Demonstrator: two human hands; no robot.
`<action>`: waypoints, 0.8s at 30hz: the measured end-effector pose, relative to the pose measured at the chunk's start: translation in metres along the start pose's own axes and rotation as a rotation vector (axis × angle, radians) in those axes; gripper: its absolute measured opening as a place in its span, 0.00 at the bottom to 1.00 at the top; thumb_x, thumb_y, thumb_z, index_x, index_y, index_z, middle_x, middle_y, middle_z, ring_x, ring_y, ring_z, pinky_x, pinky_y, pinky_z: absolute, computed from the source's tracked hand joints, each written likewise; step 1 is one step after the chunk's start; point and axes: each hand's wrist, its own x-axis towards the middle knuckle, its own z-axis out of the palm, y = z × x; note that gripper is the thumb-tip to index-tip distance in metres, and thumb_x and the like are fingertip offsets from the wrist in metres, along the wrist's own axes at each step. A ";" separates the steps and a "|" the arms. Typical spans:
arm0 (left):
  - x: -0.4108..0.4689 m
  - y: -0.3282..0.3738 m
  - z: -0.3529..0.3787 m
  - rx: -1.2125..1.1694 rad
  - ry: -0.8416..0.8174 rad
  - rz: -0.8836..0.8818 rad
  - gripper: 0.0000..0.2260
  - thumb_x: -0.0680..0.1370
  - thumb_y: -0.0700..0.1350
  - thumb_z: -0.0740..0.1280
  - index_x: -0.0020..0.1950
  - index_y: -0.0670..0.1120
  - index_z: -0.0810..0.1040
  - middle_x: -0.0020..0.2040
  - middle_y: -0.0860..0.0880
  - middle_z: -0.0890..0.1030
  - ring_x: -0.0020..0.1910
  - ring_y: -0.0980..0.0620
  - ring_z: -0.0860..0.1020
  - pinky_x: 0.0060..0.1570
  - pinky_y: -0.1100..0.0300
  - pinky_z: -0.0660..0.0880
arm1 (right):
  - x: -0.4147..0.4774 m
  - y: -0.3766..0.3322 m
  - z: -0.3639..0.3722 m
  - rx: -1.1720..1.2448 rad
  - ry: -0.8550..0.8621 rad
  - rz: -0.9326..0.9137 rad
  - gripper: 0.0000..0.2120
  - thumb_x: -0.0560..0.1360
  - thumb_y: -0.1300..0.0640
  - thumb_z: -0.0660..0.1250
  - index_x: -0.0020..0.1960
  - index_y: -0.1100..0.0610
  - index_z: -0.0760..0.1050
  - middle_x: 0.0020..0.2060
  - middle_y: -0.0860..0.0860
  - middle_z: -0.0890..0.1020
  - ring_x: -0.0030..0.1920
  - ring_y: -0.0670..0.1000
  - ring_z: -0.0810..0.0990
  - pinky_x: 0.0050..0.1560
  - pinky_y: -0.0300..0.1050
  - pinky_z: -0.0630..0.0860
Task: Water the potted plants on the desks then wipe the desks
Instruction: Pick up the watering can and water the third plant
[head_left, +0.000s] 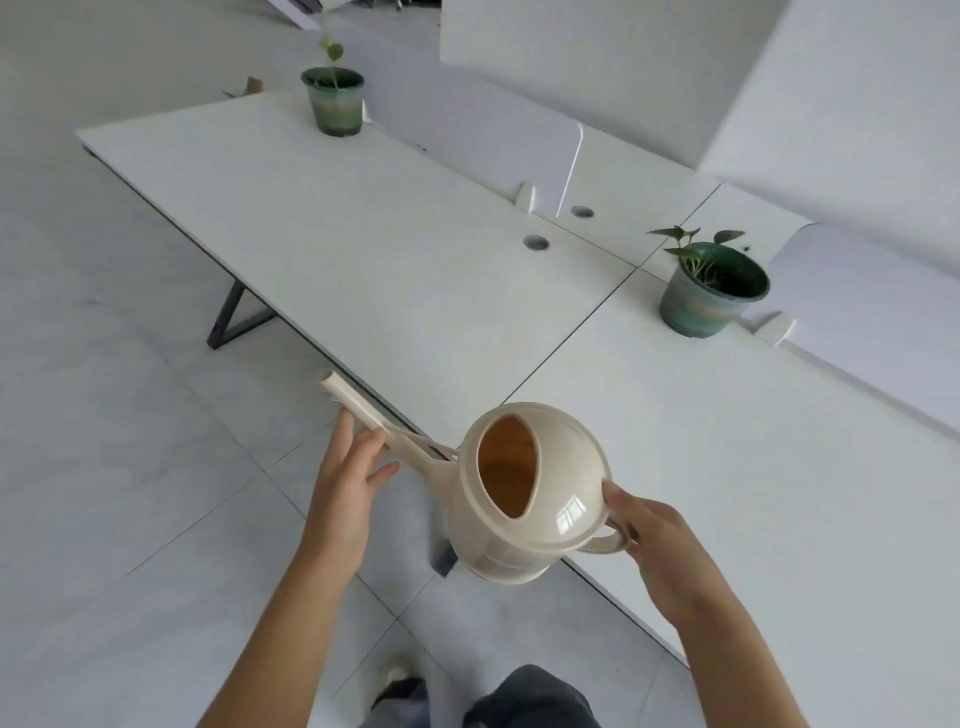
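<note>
Watering can | right hand grips handle | left hand open under spout

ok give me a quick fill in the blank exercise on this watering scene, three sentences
1. The right hand grips the beige watering can by its ____.
2. The left hand steadies the can's long ____.
3. The number of potted plants on the white desks is ____: the far pot and the near pot.

Missing words: handle; spout; two
</note>
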 end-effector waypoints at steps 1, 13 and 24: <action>0.009 0.001 0.005 -0.017 -0.017 -0.001 0.27 0.70 0.50 0.60 0.70 0.57 0.62 0.61 0.51 0.77 0.63 0.51 0.74 0.58 0.55 0.71 | 0.003 -0.003 0.000 -0.003 0.018 0.004 0.20 0.63 0.42 0.62 0.34 0.56 0.84 0.37 0.46 0.86 0.41 0.38 0.82 0.55 0.44 0.66; 0.103 -0.010 0.102 0.075 -0.263 -0.018 0.31 0.68 0.51 0.63 0.69 0.64 0.58 0.69 0.53 0.70 0.70 0.53 0.66 0.66 0.53 0.62 | 0.054 -0.031 -0.059 0.075 0.307 -0.072 0.20 0.64 0.40 0.62 0.38 0.54 0.84 0.41 0.42 0.86 0.57 0.50 0.77 0.59 0.49 0.66; 0.170 -0.034 0.216 0.152 -0.503 -0.062 0.30 0.67 0.52 0.65 0.67 0.68 0.59 0.68 0.52 0.70 0.69 0.48 0.68 0.65 0.48 0.67 | 0.065 -0.041 -0.117 0.278 0.579 -0.077 0.22 0.63 0.40 0.65 0.38 0.58 0.84 0.41 0.43 0.85 0.56 0.50 0.78 0.54 0.46 0.65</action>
